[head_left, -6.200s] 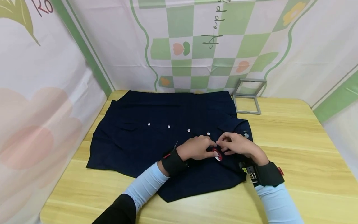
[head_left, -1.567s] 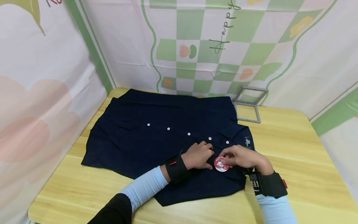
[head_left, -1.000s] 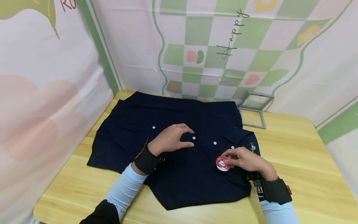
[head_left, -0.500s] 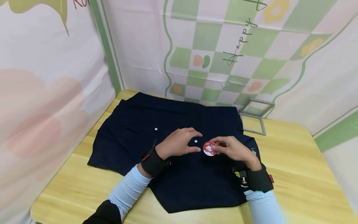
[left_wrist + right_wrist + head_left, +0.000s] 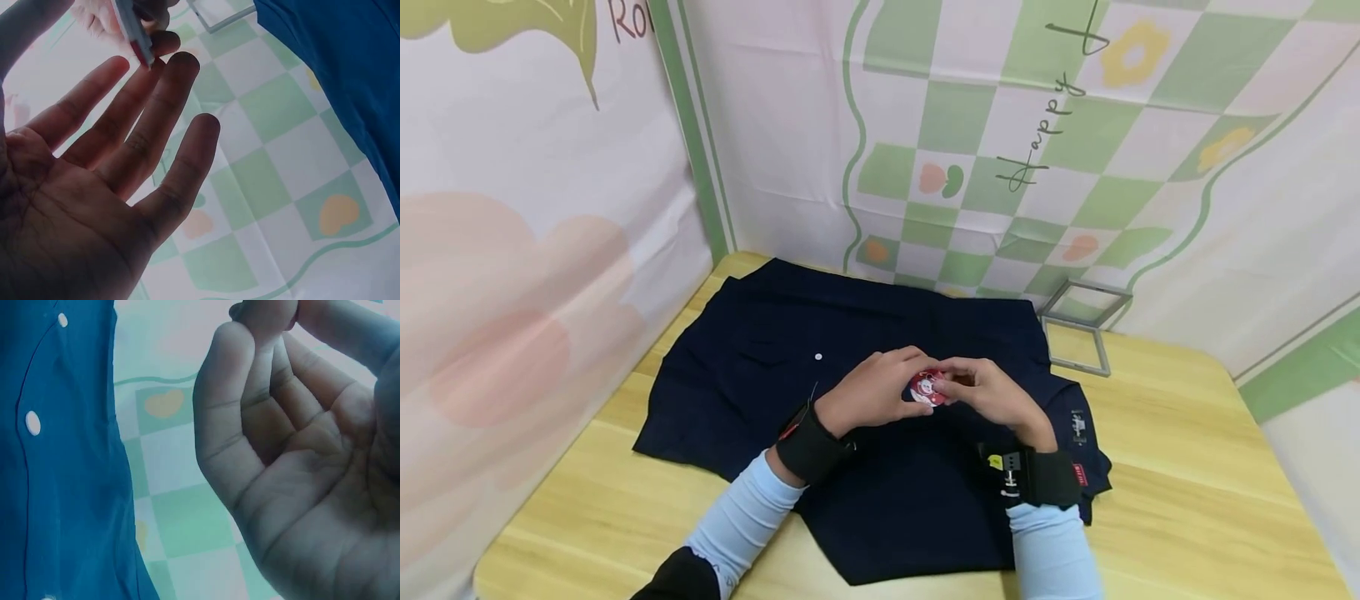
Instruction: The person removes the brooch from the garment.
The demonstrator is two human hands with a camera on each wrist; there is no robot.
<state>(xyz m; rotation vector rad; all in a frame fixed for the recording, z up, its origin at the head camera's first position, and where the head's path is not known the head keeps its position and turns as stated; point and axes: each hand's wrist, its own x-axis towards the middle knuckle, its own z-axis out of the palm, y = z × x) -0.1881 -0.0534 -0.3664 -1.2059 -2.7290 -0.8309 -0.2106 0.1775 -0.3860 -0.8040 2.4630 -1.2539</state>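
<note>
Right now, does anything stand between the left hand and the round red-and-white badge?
Nothing visible does. The left hand is right at the badge, above the dark blue shirt; the right hand pinches the badge from the opposite side. I cannot tell whether the left hand touches it.

Since a second ago the right hand brings the round red-and-white badge leftward over the navy shirt to the left hand, which then stood well apart; in the head view only one white button now shows
</note>
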